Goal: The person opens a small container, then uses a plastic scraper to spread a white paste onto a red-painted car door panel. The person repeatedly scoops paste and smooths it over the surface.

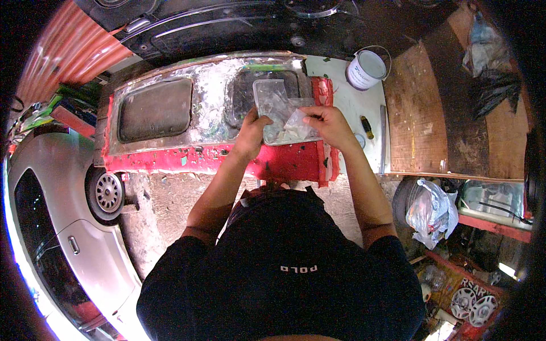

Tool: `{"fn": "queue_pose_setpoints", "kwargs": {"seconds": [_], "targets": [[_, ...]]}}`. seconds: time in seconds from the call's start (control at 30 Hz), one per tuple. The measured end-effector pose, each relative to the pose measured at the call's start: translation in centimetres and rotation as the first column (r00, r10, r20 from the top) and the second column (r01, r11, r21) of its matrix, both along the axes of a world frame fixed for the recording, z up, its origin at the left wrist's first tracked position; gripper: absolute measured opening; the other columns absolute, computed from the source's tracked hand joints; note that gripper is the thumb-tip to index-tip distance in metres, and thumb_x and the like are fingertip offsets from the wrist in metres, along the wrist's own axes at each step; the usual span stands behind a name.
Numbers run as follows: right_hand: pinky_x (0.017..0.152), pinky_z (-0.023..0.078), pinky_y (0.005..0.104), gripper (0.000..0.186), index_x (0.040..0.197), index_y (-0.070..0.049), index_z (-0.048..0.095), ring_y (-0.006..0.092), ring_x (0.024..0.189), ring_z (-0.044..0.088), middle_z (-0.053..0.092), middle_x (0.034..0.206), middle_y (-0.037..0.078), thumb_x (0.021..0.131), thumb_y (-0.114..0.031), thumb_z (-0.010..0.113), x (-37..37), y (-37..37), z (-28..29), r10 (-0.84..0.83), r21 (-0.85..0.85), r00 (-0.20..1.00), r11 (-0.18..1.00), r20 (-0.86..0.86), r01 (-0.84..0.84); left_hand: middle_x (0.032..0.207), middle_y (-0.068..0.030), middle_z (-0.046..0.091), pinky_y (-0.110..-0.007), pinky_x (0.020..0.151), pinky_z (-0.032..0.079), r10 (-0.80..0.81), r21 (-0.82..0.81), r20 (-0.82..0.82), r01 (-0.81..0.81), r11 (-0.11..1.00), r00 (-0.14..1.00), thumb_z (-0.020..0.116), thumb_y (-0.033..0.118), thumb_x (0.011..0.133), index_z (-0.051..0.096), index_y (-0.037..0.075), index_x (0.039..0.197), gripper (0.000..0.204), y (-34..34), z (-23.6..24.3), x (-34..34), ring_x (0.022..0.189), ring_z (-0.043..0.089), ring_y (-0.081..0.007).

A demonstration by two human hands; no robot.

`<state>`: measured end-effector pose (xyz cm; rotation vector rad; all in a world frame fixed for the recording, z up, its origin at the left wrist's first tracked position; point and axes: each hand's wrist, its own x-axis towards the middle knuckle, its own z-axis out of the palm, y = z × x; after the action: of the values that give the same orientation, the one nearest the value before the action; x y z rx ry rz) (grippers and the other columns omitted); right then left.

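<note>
Steadying the clear tray (269,91), your left hand (251,133) grips its edge; your right hand (333,127) pinches a plastic bag (295,121). Keep the tray level.

I am noting lettering in 3 places. My black shirt (284,238) is bearing 1 short row of white capitals, appearing upside down. A pale round can (367,68) with a wire handle is showing 1 larger dark line over smaller print. Pale capitals are standing just beside 2 silver wheel covers (463,303), low at right.
</note>
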<state>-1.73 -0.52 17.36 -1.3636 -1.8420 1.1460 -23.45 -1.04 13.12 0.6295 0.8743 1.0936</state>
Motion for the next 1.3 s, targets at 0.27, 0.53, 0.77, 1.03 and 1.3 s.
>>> {"fn": "queue_pose_setpoints", "kwargs": {"seconds": [0.27,0.53,0.77,1.03,1.3], "targets": [[0.082,0.049,0.0291,0.028,0.109,-0.001,0.065,0.0191,0.091,0.065,0.069,0.102,0.014,0.084,-0.012,0.063,1.1,-0.9,1.6,-0.044,0.083,0.989,0.996,0.141,0.032,0.112,-0.0157,0.058,-0.04,0.083,0.053,0.022,-0.024,0.047,-0.021,0.999,0.999,0.048,0.002,0.078,0.045,-0.001,0.124,0.046,-1.3,0.9,2.3,0.1,0.061,-0.0297],[0.084,0.049,0.0299,0.031,0.111,-0.001,0.064,0.0213,0.093,0.066,0.068,0.103,0.015,0.082,-0.013,0.064,1.7,-2.0,-0.5,-0.2,0.114,0.968,0.976,0.152,0.183,0.111,-0.0139,0.058,-0.041,0.075,0.056,0.127,-0.129,0.107,-0.113,0.985,0.986,0.046,0.009,0.088,0.044,0.003,0.121,0.034,-2.7,1.5,4.3,0.097,0.063,-0.0267],[0.082,0.049,0.0291,0.032,0.112,0.0,0.063,0.0186,0.09,0.065,0.068,0.101,0.015,0.083,-0.012,0.063,2.3,-2.8,-2.4,-0.18,0.131,0.978,0.977,0.104,0.166,0.123,-0.0173,0.052,-0.05,0.082,0.054,0.085,-0.146,0.177,-0.06,0.987,0.981,0.046,0.017,0.094,0.035,0.006,0.13,0.039,-3.7,1.6,4.6,0.108,0.058,-0.0344],[0.071,0.05,0.0267,0.03,0.111,0.001,0.064,0.0129,0.077,0.063,0.069,0.088,0.011,0.082,-0.01,0.064,1.9,-3.6,-3.9,-0.23,0.078,0.972,0.969,-0.047,0.234,0.121,-0.0093,0.055,-0.045,0.086,0.053,0.078,-0.122,0.322,-0.04,0.992,0.943,0.046,0.017,0.097,0.041,0.012,0.127,0.03,-5.0,0.3,5.8,0.109,0.058,-0.0258],[0.061,0.047,0.0238,0.028,0.107,0.003,0.063,0.0099,0.067,0.059,0.066,0.08,0.005,0.081,-0.008,0.067,1.6,-4.2,-5.2,-0.285,0.072,0.945,0.951,-0.162,0.3,0.124,-0.009,0.054,-0.046,0.092,0.047,0.131,-0.141,0.339,-0.088,0.986,0.931,0.046,0.029,0.097,0.042,0.013,0.128,0.035,-6.4,0.1,5.9,0.114,0.054,-0.0265]]}}
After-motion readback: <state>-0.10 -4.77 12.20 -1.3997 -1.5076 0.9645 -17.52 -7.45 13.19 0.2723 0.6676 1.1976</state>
